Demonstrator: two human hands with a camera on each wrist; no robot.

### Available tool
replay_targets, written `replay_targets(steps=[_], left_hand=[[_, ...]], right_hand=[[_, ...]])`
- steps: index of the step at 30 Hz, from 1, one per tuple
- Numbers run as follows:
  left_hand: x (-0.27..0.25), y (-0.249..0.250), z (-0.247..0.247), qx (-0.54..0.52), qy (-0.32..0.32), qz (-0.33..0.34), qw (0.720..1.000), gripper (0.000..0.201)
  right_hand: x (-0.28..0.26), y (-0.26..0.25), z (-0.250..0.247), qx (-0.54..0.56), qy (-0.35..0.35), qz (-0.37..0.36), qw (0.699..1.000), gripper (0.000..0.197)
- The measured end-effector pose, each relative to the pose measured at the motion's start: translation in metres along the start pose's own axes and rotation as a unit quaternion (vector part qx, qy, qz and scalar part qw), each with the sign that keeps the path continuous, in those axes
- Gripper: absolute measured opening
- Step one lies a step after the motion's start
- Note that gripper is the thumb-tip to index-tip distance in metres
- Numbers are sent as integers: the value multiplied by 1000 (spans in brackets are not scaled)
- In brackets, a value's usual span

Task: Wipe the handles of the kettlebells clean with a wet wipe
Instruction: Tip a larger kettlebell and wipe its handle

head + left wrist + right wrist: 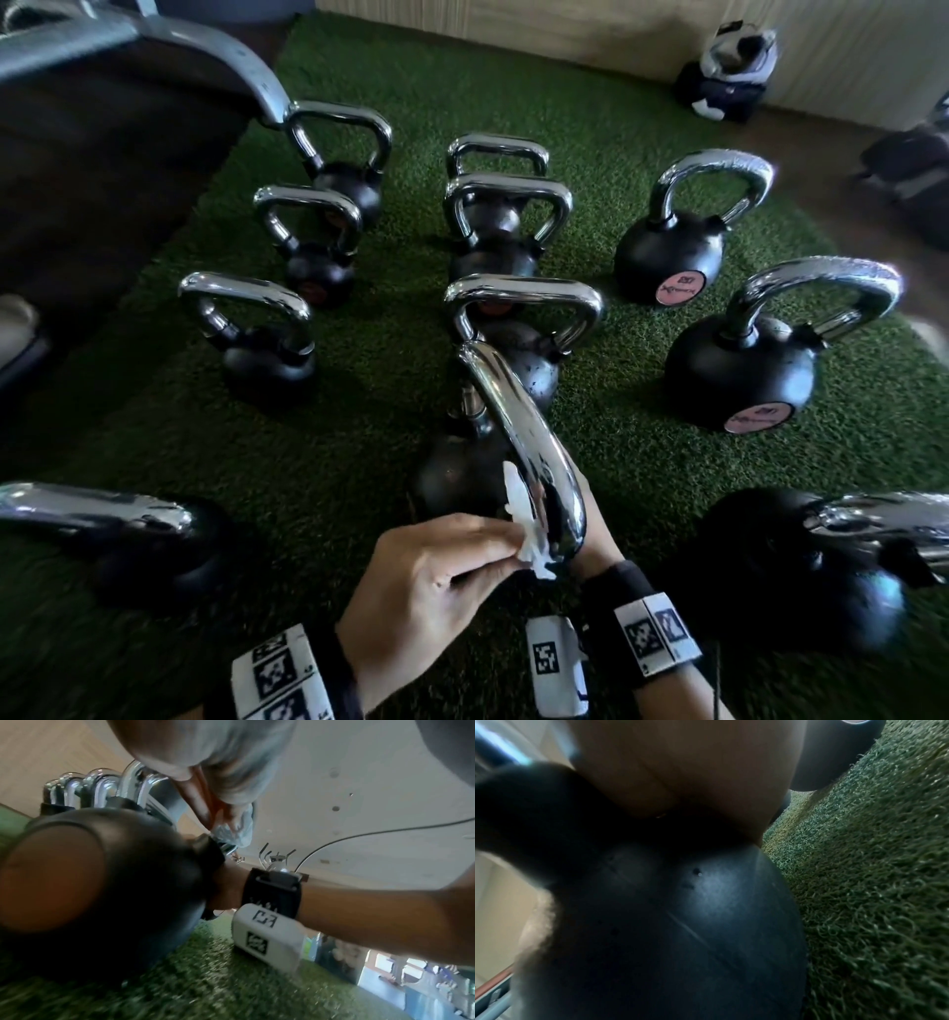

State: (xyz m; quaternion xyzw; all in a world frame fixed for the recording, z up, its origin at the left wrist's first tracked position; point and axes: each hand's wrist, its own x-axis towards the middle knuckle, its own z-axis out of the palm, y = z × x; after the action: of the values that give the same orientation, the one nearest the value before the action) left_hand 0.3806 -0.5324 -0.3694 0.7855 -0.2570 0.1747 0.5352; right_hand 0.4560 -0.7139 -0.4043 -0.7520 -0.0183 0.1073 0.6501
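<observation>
The nearest kettlebell (457,478) is black and leans on the green turf, its chrome handle (513,426) pointing toward me. My left hand (436,575) pinches a crumpled white wet wipe (524,519) against the inner side of the handle's near bend. The left wrist view shows the wipe (236,829) by the handle's base, above the black ball (144,882). My right hand (595,524) reaches under that bend from the right and holds the handle. The handle hides its fingers. In the right wrist view the palm (693,770) lies just above the ball (680,923).
Several other chrome-handled kettlebells stand in rows on the turf (359,411), with one close at the left (102,524) and one close at the right (847,539). A dark gym machine (102,180) fills the upper left. A bag (729,72) sits by the far wall.
</observation>
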Motion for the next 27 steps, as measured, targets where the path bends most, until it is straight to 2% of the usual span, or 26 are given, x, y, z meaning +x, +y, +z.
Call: replay_targets(steps=[2,5,7,9,11,13,16,20,22,24,27], left_hand=[[1,-3,-4,16,-30,-6,999,19],[9,-11,-11,49,-80,19,995,17],[21,-7,-21,14,-105,-17,994,16],[33,-7,-32,-24,-71,-39,996,14],[45,-5,-43,-36,-42,-52,997,16],[57,-1,-53,-40,-22,-41,998,16],[74,8,-61,-60,24,-40,997,20],[91,19,-67,-143,19,-69,987,17],[97,25,-69,-174,19,-85,981,16],[101,30,-68,-210,43,-124,969,24],[102,37,-63,-251,107,-197,942,30]], right_hand=[[0,-6,-2,-40,-1,-10,999,20],[2,-13,-13,-56,-3,-36,998,36],[6,-24,-23,-147,9,-62,987,27],[7,-39,-39,-232,66,-72,968,21],[1,-62,-47,-213,128,-112,962,20],[-9,-92,-47,-167,156,-169,959,16],[-22,-136,-38,-151,110,-217,958,14],[-25,-169,-30,-200,-47,-239,949,28],[-21,-173,-31,-195,-98,-237,947,33],[-18,-173,-33,-167,-110,-240,950,34],[-18,-168,-28,-119,-91,-238,960,31]])
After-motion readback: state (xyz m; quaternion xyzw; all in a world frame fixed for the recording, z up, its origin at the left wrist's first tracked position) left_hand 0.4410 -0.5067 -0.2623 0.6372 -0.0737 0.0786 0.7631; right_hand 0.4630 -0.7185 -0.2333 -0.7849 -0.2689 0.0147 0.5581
